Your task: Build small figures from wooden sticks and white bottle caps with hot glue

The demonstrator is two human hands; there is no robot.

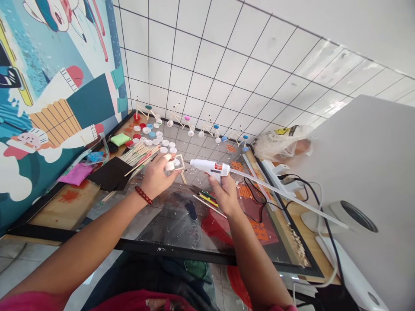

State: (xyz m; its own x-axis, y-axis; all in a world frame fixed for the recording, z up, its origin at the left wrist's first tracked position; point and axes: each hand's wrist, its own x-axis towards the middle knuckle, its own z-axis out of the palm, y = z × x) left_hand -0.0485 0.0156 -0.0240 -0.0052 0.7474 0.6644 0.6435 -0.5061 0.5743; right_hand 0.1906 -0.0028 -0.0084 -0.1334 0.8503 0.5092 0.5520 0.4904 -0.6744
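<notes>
My left hand (158, 175) is closed on a small frame of wooden sticks (183, 162), holding it above the table. White bottle caps (169, 166) show at its fingers; whether they are held or lie behind is unclear. My right hand (226, 196) grips a white hot glue gun (205, 165), its nozzle pointing left, close to the stick frame. A long clear glue stick (285, 196) trails out of the gun's back to the right. Under the frame, short wooden sticks (183, 177) lie on the glass top.
Several stick-and-cap bicycle models (180, 121) stand along the back edge. Loose bottle caps (149, 134), a bundle of sticks (140, 155), black sheets (112, 173) and a pink packet (76, 173) lie left. Pencils (209, 198) lie near my right hand. A power strip (282, 181) and cables (259, 203) occupy the right.
</notes>
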